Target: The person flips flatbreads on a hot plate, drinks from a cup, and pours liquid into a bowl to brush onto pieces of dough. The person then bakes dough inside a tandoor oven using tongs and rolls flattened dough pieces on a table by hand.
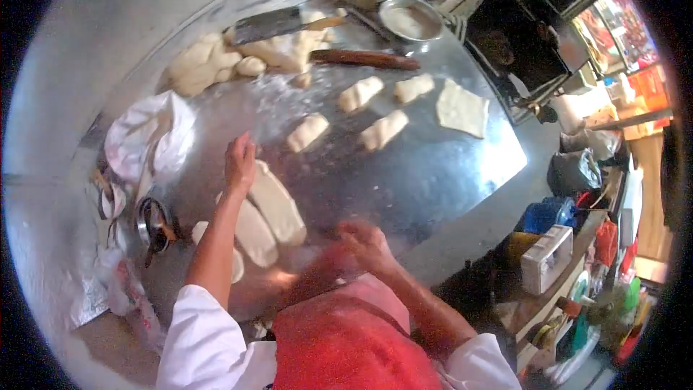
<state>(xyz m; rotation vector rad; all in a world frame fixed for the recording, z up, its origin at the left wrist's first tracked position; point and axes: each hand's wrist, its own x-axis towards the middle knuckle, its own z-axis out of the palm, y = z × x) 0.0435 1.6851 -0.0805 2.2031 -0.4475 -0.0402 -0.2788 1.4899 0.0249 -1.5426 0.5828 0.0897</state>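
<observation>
My left hand (240, 165) is over the metal worktop (346, 195), at the far end of two long, flattened dough strips (280, 206). Its fingers stretch forward, close together, and nothing shows in them. Part of the dough beside it is hidden under my left forearm, where smaller pale dough ends (237, 266) stick out. Closer to my red apron (346, 339), my right hand (363, 244) is smeared by motion, to the right of the strips. Whether its fingers are closed cannot be made out.
Several short dough pieces (384, 130) and a flat dough square (463, 108) lie farther back. Behind them are a brown rolling pin (364, 60), a broad-bladed scraper (267, 25) on a dough mass (202, 65), and a metal bowl (410, 20). A white bag (150, 133) sits left.
</observation>
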